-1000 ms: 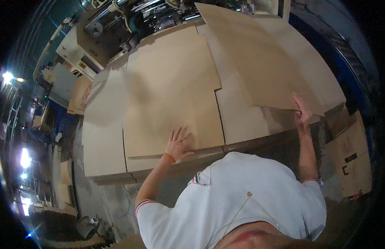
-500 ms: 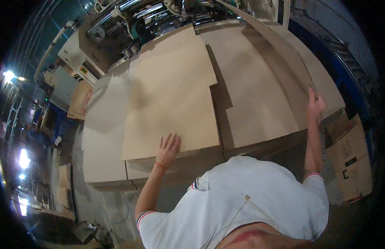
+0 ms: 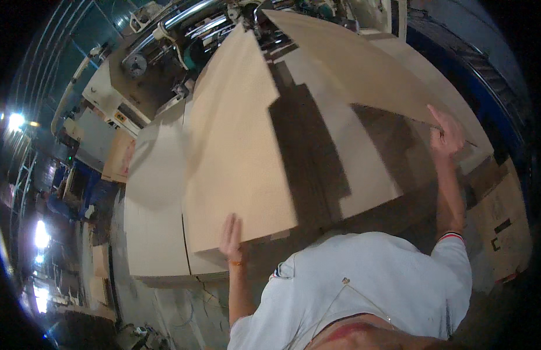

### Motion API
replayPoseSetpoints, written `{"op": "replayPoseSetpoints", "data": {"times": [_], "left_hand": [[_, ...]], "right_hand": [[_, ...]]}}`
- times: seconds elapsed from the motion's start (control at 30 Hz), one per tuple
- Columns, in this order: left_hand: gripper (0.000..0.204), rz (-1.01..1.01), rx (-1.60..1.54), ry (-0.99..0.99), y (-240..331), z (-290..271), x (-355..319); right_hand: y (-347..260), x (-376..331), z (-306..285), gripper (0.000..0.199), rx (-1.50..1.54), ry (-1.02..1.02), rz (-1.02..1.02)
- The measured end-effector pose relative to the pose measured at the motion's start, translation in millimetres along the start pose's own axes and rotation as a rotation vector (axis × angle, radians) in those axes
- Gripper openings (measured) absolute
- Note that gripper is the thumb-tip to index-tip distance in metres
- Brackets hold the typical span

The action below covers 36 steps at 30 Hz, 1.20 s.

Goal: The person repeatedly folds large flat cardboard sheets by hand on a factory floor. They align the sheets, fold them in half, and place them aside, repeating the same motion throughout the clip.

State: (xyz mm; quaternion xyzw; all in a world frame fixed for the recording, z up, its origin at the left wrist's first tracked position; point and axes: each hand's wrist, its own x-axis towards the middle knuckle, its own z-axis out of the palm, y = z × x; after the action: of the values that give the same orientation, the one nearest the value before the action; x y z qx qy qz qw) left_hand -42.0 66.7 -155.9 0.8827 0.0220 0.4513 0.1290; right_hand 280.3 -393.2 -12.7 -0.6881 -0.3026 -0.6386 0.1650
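Here, both arms reach up and forward: the left hand (image 3: 231,236) grips the near bottom edge of a large folded cardboard sheet (image 3: 238,146), fingers wrapped over it, while the right hand (image 3: 446,133) pinches its raised right flap. The sheet tilts up off the near edge of the cardboard stack (image 3: 157,233), its long axis running away toward the machine (image 3: 165,52).

brown carton (image 3: 502,227) with dark label patches at right; perhaps another carton (image 3: 118,154) at left.
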Motion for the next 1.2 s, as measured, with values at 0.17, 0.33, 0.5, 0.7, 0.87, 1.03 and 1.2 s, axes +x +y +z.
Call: {"op": "replayPoseSetpoints", "data": {"times": [0.17, 0.33, 0.5, 0.7, 0.87, 1.03, 1.2], "left_hand": [[0.034, 0.071, 0.058, -0.246, 28, 75, -17], [0.053, 0.007, 0.081, -0.505, 6, 117, -69], [0.049, 0.121, 0.215, -0.537, 3, 115, -53], [0.042, 0.106, 0.088, -0.469, 1, 95, -38], [0.042, 0.013, 0.052, -0.511, -2, 73, -41], [0.042, 0.067, 0.134, -0.524, -27, 114, -25], [0.044, 0.135, 0.166, -0.383, -66, 179, 55]], "right_hand": [[43, -133, 10, 0.045, 0.171, -0.396, 0.231], [0, -239, 4, 0.057, 0.409, -0.773, 0.194], [-16, -253, 14, 0.051, 0.343, -0.953, 0.137], [12, -221, 18, 0.038, 0.413, -0.776, 0.023], [-9, -144, 0, 0.033, 0.396, -0.836, 0.019], [8, -174, 44, 0.035, 0.383, -0.790, 0.072], [34, -168, 147, 0.040, 0.332, -0.816, 0.070]]}}
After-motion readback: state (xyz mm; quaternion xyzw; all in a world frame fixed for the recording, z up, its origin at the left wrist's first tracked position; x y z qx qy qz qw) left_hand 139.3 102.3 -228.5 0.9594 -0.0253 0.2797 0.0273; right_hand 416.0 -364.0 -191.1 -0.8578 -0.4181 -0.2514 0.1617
